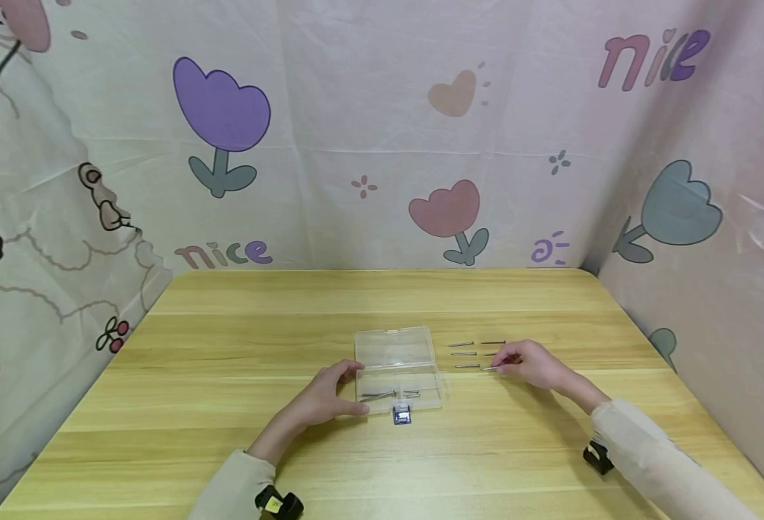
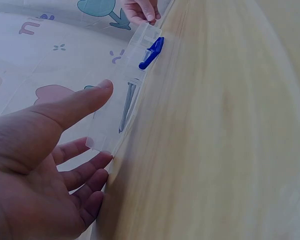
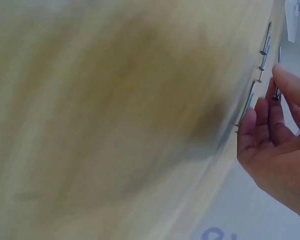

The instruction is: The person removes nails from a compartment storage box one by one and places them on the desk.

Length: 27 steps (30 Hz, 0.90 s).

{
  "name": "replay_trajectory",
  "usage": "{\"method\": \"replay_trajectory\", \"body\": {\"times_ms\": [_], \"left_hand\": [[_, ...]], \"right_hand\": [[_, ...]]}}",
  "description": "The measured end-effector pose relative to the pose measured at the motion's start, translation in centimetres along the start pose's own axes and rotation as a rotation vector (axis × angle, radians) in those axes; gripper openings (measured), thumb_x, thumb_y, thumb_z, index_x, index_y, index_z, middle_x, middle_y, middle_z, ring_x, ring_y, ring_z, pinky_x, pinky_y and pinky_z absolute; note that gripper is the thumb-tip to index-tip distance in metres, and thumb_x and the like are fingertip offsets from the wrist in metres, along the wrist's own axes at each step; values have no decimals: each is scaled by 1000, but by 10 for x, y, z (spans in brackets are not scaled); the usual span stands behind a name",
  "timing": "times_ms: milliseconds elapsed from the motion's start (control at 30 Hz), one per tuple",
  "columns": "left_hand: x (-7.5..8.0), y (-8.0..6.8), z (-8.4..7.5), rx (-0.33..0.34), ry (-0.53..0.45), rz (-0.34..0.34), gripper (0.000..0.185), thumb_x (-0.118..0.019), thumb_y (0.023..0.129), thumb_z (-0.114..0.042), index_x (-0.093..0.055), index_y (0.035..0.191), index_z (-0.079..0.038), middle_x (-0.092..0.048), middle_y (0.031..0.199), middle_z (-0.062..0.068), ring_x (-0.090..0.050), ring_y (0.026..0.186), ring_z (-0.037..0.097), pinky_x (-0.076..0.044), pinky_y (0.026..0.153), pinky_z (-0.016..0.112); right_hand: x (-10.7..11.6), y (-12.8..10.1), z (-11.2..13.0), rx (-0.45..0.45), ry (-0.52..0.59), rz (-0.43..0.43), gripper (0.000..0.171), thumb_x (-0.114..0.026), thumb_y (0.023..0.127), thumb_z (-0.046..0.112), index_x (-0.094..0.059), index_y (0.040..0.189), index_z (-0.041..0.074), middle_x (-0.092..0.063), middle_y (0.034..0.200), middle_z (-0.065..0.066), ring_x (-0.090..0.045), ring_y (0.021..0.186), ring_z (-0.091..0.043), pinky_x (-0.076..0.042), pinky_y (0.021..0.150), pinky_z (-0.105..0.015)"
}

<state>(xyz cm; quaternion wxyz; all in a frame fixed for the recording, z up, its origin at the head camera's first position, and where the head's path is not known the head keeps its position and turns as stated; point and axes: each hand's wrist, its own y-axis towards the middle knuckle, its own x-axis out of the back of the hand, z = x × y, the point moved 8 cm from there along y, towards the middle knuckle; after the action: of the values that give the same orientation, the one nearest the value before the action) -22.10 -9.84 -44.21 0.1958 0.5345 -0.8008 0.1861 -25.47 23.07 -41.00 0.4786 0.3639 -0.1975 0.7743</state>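
A clear plastic box with a blue latch lies on the table, its lid folded back. Long nails and shorter metal pieces rest in its front part. My left hand is at the box's left end, thumb by the front corner and fingertips at the side; in the left wrist view the thumb is straight and the fingers relaxed. My right hand pinches a nail between thumb and fingers, low over the table. Several nails lie in rows beside it.
The wooden table runs back to a patterned cloth, which also hangs along both sides. A black wrist camera sits at the left sleeve, another camera at the right.
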Motion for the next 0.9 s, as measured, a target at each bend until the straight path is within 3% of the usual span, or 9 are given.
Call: {"method": "replay_trajectory", "body": {"times_ms": [167,900], "left_hand": [[1,-1,-1,-4,3,0,69,-86,73,-21,-52,131,-4,-53,128,14,-47,119,35,-36,100,53],[0,-2,-2,-16,-8,11,69,-85,75,-22,-51,132,-2,-51,131,17,-45,122,38,-36,101,54]], "right_hand": [[2,-7,-11,-79,15,-55,4,-69,86,-1,-70,89,1,-67,89,-4,-58,83,-17,-48,73,-28],[6,-7,-20,-102,-72,-121,4,-69,87,4,-70,88,0,-66,85,-2,-56,78,-15,-46,68,-29]]}}
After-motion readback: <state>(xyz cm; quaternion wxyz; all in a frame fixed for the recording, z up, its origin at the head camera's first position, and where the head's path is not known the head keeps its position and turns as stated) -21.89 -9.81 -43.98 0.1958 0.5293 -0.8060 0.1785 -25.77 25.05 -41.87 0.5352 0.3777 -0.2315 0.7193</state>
